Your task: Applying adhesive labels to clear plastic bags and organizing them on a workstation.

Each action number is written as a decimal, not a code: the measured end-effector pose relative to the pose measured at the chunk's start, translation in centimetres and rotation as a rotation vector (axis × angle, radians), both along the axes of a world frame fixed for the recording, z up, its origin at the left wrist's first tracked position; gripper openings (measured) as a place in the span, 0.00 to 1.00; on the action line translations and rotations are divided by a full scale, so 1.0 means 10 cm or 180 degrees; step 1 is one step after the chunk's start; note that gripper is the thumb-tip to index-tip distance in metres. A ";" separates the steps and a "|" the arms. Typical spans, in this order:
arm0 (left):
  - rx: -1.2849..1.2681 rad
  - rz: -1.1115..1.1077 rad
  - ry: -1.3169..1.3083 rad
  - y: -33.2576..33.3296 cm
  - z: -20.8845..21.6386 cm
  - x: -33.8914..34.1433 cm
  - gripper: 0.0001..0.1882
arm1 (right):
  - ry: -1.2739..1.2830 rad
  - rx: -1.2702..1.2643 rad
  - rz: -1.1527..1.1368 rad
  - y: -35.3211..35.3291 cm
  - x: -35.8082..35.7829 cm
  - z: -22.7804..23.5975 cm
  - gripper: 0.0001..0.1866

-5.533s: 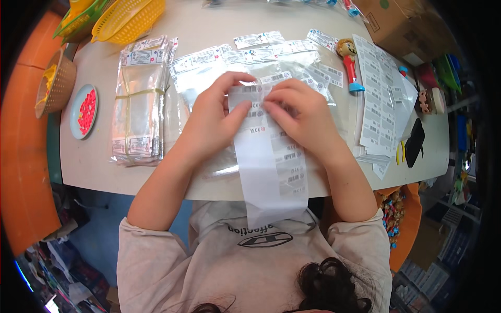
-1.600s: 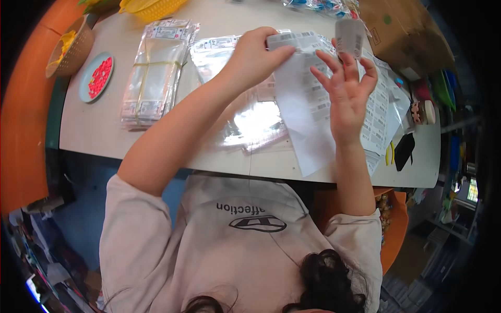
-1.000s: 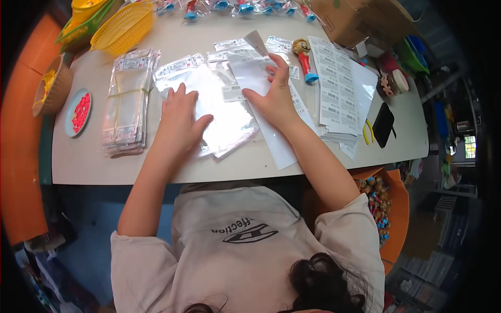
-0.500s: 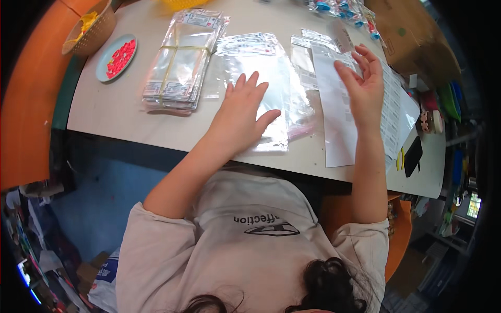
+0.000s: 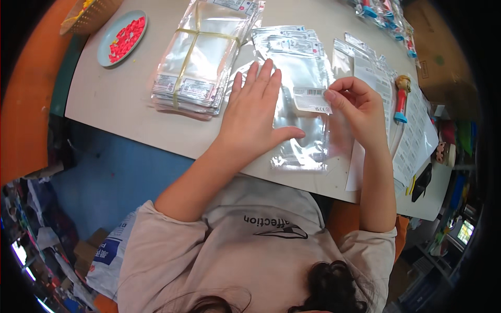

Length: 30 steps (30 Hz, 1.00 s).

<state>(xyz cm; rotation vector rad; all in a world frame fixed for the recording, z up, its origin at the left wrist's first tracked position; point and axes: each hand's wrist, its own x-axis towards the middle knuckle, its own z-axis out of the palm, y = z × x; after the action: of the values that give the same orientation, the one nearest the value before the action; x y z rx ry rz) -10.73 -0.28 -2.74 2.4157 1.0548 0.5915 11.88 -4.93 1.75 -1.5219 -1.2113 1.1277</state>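
A small white barcode sticker (image 5: 309, 99) is pinched at its right end between the thumb and fingers of my right hand (image 5: 357, 107). It lies over the middle of a clear plastic bag (image 5: 297, 148), the top one of a loose stack. My left hand (image 5: 248, 117) rests flat on the left side of that bag, fingers stretched and thumb out to the right. Whether the sticker is stuck down, I cannot tell. Sheets of printed stickers (image 5: 409, 151) lie on the table to the right of my right hand.
Left of the bags lies a thick bundle of clear bags (image 5: 209, 57) tied with a yellow band. A plate (image 5: 104, 49) of pink pieces stands farther left, near a woven basket (image 5: 96, 15). A red and blue figure (image 5: 401, 99) and a black object (image 5: 422, 182) lie at the right.
My right hand has moved left from the sticker sheets to the bag, with a sticker in its fingers. My left hand stays on the bag. The view has shifted.
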 end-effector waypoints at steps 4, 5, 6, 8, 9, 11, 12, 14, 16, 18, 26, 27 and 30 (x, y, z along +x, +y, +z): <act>-0.0124 0.0058 -0.0421 0.04 0.06 -0.02 0.57 | -0.0561 0.0289 -0.0170 0.02 0.05 -0.03 0.06; -0.0145 0.0065 -0.0410 0.04 0.07 -0.03 0.57 | -0.0378 0.0536 -0.0428 0.02 0.14 0.00 0.07; -0.0203 0.0051 -0.0546 0.04 0.08 -0.05 0.57 | -0.0195 0.0787 -0.0689 0.02 0.23 0.01 0.07; -0.0273 0.0013 -0.0679 0.04 0.08 -0.08 0.57 | -0.0091 0.0830 -0.0774 -0.02 0.37 -0.03 0.07; -0.0328 -0.0036 -0.0461 0.04 0.08 -0.10 0.59 | -0.0012 0.0728 -0.0785 -0.04 0.39 -0.06 0.07; -0.0390 -0.0109 -0.0254 0.03 0.08 -0.06 0.60 | 0.0103 0.0538 -0.0615 -0.08 0.37 -0.07 0.06; -0.0322 -0.0090 -0.0107 0.01 0.11 -0.02 0.60 | 0.0180 0.0500 -0.0557 -0.08 0.30 -0.09 0.06; -0.0264 -0.0105 0.0033 0.01 0.17 0.05 0.60 | 0.0238 0.0291 -0.0451 -0.08 0.14 -0.05 0.06; -0.0130 -0.0003 0.0129 0.03 0.22 0.10 0.61 | 0.0117 0.0264 -0.0429 -0.08 0.06 -0.04 0.06; -0.0100 -0.0042 0.0151 0.05 0.22 0.16 0.61 | 0.0002 0.0238 -0.0393 -0.09 0.03 -0.04 0.06; 0.0076 0.0004 0.0081 0.08 0.10 0.24 0.69 | -0.0661 0.0026 -0.0103 -0.09 -0.01 -0.13 0.05; 0.0092 0.0015 0.0054 0.07 0.10 0.25 0.70 | -0.0759 0.0080 -0.0067 -0.09 -0.02 -0.14 0.06; 0.0147 0.0025 0.0030 0.08 0.08 0.25 0.71 | -0.0596 0.0147 -0.0244 -0.09 -0.03 -0.18 0.06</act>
<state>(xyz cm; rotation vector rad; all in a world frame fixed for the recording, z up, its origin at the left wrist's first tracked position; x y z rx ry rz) -8.20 0.49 -1.93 2.4574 1.0661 0.6142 11.55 -5.79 -0.08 -1.6531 -1.2828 0.9173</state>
